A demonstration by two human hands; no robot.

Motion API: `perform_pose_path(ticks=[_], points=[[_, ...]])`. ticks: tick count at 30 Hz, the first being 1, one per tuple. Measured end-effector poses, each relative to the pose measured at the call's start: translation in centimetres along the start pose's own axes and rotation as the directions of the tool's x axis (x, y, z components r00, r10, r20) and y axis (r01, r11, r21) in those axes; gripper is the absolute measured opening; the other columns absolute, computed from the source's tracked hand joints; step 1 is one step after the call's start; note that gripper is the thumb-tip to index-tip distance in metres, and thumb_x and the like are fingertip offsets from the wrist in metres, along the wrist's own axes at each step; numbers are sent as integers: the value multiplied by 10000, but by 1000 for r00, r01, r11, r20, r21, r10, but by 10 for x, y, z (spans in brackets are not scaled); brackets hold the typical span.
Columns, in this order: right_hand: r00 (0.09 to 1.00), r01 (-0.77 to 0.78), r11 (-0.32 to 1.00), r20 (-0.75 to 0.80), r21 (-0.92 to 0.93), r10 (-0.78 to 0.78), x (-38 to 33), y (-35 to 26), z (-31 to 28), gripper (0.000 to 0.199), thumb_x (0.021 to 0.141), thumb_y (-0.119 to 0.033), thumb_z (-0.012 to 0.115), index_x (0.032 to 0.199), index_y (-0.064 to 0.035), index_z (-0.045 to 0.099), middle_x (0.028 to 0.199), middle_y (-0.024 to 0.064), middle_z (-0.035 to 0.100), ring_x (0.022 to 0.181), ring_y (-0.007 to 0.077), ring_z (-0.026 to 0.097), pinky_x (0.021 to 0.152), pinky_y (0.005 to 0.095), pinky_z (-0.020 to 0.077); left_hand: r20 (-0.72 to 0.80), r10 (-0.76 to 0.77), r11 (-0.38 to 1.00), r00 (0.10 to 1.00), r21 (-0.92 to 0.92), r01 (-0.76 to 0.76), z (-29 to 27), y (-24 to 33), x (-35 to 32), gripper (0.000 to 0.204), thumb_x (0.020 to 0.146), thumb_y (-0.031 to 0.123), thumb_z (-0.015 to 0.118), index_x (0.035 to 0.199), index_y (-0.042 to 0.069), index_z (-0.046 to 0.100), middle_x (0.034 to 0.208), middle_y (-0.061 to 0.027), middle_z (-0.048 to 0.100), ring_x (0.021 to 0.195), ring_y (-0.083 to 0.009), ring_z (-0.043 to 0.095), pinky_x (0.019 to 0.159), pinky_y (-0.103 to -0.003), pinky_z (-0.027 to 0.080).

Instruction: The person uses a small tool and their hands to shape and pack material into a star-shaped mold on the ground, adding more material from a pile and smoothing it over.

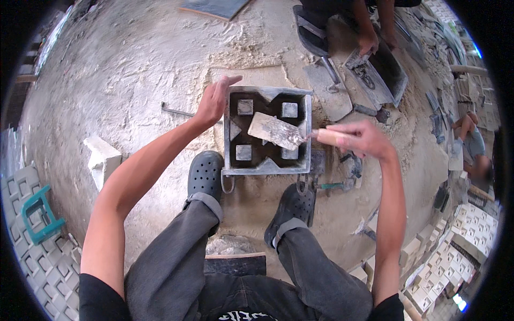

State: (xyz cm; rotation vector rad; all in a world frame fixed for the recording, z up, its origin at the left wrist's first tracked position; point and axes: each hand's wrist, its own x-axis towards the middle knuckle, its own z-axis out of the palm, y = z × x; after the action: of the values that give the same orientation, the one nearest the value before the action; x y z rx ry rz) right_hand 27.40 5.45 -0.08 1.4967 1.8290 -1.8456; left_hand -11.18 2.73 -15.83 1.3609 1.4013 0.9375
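1. The left hand point(214, 100) is lying open, fingers stretched out flat, pressing on the upper left corner of the square metal mould point(267, 131), which is sitting on the sandy ground point(134, 69) just ahead of the person's feet.
2. The right hand point(357, 138) is closing around the wooden handle of a trowel point(276, 131), gripping it firmly; the blade is reaching leftward from this hand and hovering over the middle of the mould, tilted slightly, smeared with grey mortar.
3. Inside the mould, four small square blocks are standing near its corners, around the trowel blade and between the two hands.
4. Below the hands, two dark perforated clogs point(206, 176) are resting just beside the mould's near edge, one under each hand.
5. To the left of the left hand, a thin metal rod point(176, 111) is lying on the ground, and a pale block point(101, 159) is sitting farther down and left.
6. Beyond the right hand, another person's hands point(369, 41) are working at a second mould point(383, 75), well apart from it.
7. Far below and right of the right hand, stacks of pale cast blocks point(455, 246) are standing.
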Motion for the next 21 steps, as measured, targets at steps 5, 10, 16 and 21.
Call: perform_pose_path(ticks=[5,10,16,21], points=[[917,33,955,-389,296,89,-97,105,11,495,919,-291,732,1351,-70,635,792,7,668,499,35,482,423,220,374,177,253,866,951,397,-304,34,12,3,547,1050,353,426,1390,-70,496,1461,-286,472,1404,-411,405,1179,-446,299],[566,-60,877,-707,477,424,-169,189,35,530,930,-355,707,1376,-84,616,781,11,642,517,52,489,413,228,354,355,211,541,911,734,-411,41,22,-20,842,986,486,512,1535,-81,219,1594,-269,273,1509,-397,208,1235,-489,130],[222,-245,767,-736,593,640,-188,307,97,570,866,-497,719,1279,-107,692,751,37,662,534,108,555,483,275,434,396,277,481,876,732,-483,69,25,-33,900,944,489,573,1544,-69,201,1605,-266,247,1517,-392,189,1237,-489,120],[117,-310,723,-730,617,673,-142,317,109,608,825,-588,701,1196,-108,739,781,80,711,653,169,663,631,323,517,404,298,445,865,743,-500,62,23,-33,902,922,460,606,1547,-55,210,1609,-256,250,1520,-384,194,1235,-493,127]])
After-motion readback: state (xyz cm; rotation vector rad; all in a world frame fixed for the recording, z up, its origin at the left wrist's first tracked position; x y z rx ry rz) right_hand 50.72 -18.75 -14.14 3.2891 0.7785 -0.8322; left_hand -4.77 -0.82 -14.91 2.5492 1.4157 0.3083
